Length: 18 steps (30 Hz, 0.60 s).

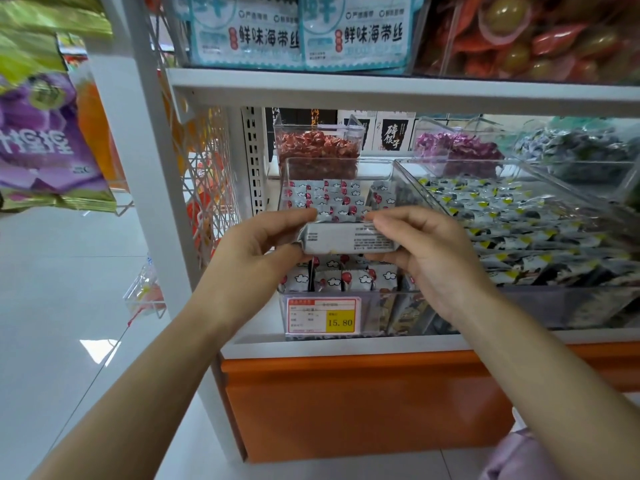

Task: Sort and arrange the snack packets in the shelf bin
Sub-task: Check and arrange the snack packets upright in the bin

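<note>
Both hands up at the clear bin (337, 168) now. Left hand (258, 247) pinches one end of a grey packet (346, 239), right hand (427, 251) pinches the other, printed back facing us, held level over the bin's front half. Below and behind it, rows of white packets (332, 199) with red and cloud prints stand upright. Price tag (323, 315) on the bin front reads 15.80. Just right, a second bin (568, 306) holds yellow-marked packets (502, 216).

A: I've got both bare forearms reaching forward and angled inward. My left hand (263, 244) pinches the packet (346, 239) at its left end, thumb under, fingers over.
B: And the right hand (426, 258)?
A: It pinches the other end, level with the left.
</note>
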Available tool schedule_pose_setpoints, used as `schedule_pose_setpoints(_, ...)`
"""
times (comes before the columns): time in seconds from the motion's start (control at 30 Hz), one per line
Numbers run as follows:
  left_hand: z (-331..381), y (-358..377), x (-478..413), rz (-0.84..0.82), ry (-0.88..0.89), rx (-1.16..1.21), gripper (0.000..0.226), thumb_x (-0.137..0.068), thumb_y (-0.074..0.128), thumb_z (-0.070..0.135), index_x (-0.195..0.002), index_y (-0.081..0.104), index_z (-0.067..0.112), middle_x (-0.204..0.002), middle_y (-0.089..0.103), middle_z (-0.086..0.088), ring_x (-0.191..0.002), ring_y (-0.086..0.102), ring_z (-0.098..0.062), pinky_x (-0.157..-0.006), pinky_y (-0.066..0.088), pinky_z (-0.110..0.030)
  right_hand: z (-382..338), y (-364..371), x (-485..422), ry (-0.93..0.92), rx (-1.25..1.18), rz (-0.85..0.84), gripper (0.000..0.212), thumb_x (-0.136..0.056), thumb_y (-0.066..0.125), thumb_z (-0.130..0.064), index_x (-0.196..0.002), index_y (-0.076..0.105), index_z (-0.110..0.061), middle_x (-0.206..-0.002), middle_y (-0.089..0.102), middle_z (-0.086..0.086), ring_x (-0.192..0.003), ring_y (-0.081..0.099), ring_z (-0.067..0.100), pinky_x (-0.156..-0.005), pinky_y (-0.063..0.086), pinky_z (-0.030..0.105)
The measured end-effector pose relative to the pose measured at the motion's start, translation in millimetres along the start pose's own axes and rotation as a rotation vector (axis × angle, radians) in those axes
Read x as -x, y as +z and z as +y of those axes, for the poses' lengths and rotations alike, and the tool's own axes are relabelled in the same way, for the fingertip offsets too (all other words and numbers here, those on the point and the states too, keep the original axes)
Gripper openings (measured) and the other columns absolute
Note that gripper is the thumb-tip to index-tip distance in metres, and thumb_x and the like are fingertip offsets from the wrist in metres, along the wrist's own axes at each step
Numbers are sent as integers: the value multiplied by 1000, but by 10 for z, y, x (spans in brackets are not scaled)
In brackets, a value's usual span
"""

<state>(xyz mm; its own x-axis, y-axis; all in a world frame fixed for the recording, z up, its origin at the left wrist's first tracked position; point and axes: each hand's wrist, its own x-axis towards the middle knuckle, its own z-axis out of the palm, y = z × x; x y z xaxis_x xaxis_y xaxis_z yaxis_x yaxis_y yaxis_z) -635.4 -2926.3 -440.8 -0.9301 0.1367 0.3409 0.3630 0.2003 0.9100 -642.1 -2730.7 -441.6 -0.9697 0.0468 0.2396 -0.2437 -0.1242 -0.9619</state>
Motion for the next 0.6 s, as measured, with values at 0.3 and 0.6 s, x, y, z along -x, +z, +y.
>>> schedule_pose_setpoints(0.3, 19, 48, 26, 8, -11, -60, 17, -79, 59, 32, -92, 69, 28, -87, 69, 13, -82, 64, -1, -73, 52, -14, 34, 45, 26, -232, 379, 79, 20, -85, 64, -13, -66, 66, -7, -66, 63, 13, -67, 64, 20, -66, 57, 32)
schedule_pose_setpoints(0.6, 39, -75, -44, 17, -68, -85, 20, -79, 69, 24, -72, 70, 6, -71, 69, -12, -69, 67, -27, -63, 59, -36, 32, 93, 50, -319, 455, -21, 15, -85, 65, -15, -71, 70, -13, -62, 64, -9, -60, 57, -2, -58, 44, 12)
